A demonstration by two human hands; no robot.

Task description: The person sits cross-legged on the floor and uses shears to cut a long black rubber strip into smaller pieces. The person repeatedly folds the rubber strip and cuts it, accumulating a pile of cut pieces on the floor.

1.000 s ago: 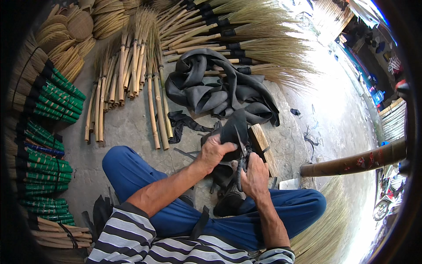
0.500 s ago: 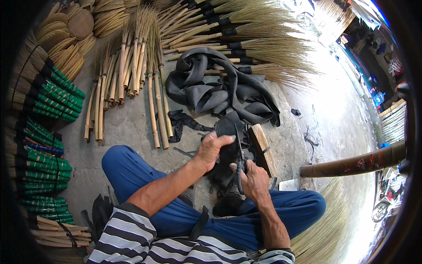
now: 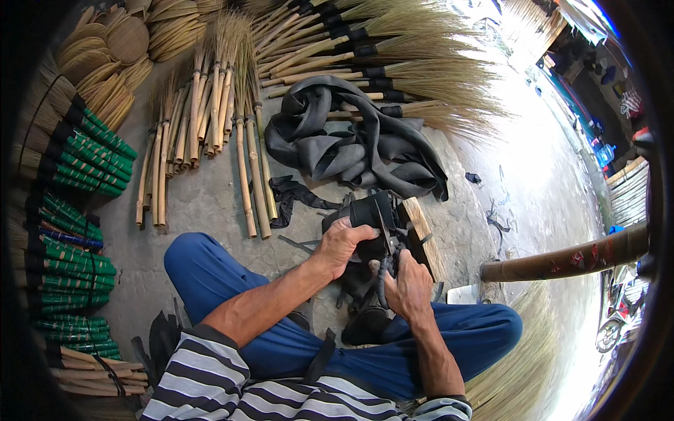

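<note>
My left hand (image 3: pixel 338 248) pinches a sheet of black rubber (image 3: pixel 361 215) between thumb and fingers, in front of my crossed legs. In my right hand (image 3: pixel 410 286) is a pair of scissors (image 3: pixel 384 234), its dark-wrapped handles in my fingers. The blades point away from me and lie at the rubber's right edge, close to my left thumb. Black rubber scraps lie beneath both hands, partly hidden by them. To their right a wooden block (image 3: pixel 424 240) rests on the ground with a dark strip across it.
A heap of black rubber strips (image 3: pixel 326 156) lies just beyond my hands. Bamboo-handled brooms (image 3: pixel 253 168) spread behind and to its left. Green-wrapped broom bundles (image 3: pixel 76 270) are stacked at far left. A thick bamboo pole (image 3: pixel 562 261) juts in from the right.
The rubber sheet has shifted and shows a broader face beside the blades. The scissors have tilted, their tips leaning further left. Both hands stay nearly in place.
</note>
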